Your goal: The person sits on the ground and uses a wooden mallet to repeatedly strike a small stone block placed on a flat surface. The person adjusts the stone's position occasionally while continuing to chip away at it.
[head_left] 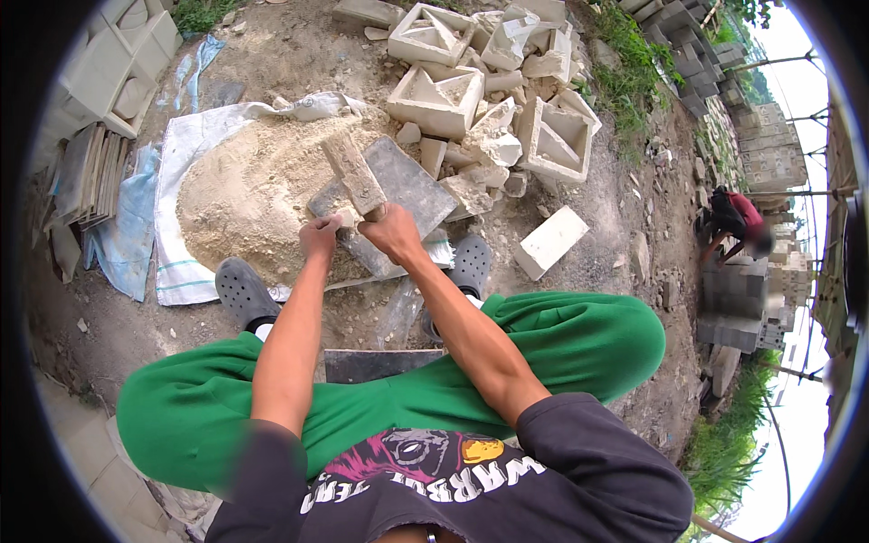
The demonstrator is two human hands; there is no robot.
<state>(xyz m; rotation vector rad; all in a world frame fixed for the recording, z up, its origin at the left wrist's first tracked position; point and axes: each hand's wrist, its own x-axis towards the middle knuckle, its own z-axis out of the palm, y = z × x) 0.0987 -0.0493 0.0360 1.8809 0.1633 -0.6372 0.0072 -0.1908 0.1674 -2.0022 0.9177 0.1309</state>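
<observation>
My right hand [393, 235] is closed around the near end of a thick, worn wooden block [348, 167], which points up and to the left. Close beside it, my left hand [319, 236] pinches a small pale chunk of stone [347, 217]. Both hands are over a flat dark grey slab [419, 185] that lies partly on a white woven sack [176, 185]. Crushed, sandy pale rubble [240, 185] is heaped on the sack, left of the slab.
Broken pale moulded blocks [438, 98] are piled beyond the slab. A single whitish block [552, 242] lies to the right. Stacked thin boards [86, 172] and pale blocks [118, 63] stand at the left. Another person [738, 222] bends over grey blocks at far right.
</observation>
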